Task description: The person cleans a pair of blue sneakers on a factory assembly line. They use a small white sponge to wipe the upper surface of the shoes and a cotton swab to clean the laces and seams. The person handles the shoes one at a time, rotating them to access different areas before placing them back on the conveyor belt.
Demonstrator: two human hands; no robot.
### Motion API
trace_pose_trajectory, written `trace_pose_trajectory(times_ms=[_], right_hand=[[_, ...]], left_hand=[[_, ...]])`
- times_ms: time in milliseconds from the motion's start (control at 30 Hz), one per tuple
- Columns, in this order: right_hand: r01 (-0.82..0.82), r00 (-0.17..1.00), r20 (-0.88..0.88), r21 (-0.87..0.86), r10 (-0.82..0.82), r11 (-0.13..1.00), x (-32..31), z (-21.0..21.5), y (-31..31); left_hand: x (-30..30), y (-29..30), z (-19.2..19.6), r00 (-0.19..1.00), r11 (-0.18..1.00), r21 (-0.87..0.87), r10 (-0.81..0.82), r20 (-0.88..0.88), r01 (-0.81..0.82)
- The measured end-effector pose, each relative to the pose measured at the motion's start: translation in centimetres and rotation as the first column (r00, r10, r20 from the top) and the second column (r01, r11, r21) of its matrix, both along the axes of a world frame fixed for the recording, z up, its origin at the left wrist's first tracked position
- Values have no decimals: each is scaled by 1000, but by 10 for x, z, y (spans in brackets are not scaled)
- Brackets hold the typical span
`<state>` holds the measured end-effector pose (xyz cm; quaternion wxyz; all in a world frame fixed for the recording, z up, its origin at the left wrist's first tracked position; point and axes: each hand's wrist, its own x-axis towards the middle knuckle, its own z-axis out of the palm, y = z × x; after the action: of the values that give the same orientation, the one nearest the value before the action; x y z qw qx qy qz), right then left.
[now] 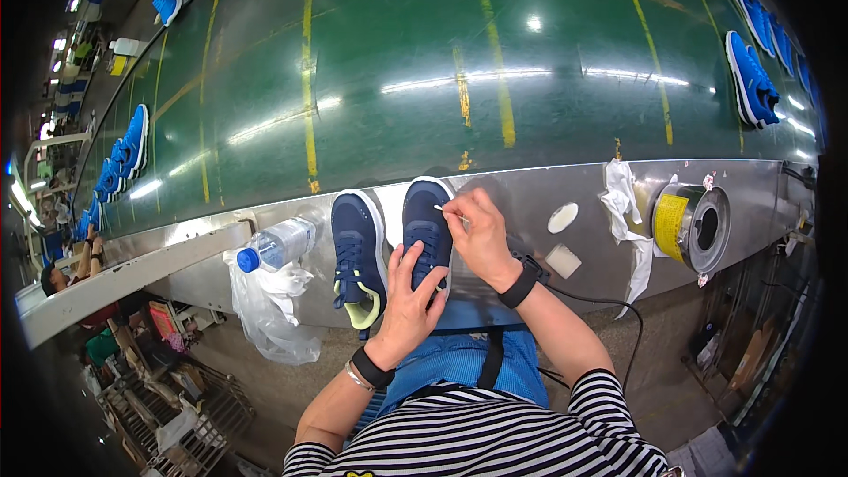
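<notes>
Two navy sneakers with white soles lie side by side, toes pointing away from me, on the metal ledge. My left hand (411, 300) lies over the collar and laces of the right-hand navy sneaker (427, 203), its fingers curled onto the upper. Pinched in my right hand (480, 234) is a small thin stick (439, 208) with a pale tip, touching or just above that shoe's toe; its exact kind is too small to make out. The left-hand navy sneaker (351, 238), with a yellow-green lining, stands beside it, untouched by either hand.
Beyond the metal ledge (521, 199) runs a green conveyor belt (397, 53) carrying blue sneakers (751, 79). Left are a plastic bottle (278, 245) and plastic bag (274, 327). Right are a white oval pad (563, 217), crumpled tissue (623, 199), an open can (693, 223) and a black cable (618, 302).
</notes>
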<state>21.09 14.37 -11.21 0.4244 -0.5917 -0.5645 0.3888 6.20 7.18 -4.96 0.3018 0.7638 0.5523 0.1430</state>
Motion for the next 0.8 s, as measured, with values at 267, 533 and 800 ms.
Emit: trace_pose_trajectory(times_ms=[267,533,800], right_hand=[[-16,1000,-19,-10,16,1000,-1,1,4],[-36,999,-4,-10,35,999,3,3,5],[-37,999,-4,-22,37,999,2,4,6]], left_hand=[[0,0,0,1000,1000,15,1,6,-1],[1,1,1,1000,1000,13,-1,6,1],[1,1,1,1000,1000,-1,6,3,-6]])
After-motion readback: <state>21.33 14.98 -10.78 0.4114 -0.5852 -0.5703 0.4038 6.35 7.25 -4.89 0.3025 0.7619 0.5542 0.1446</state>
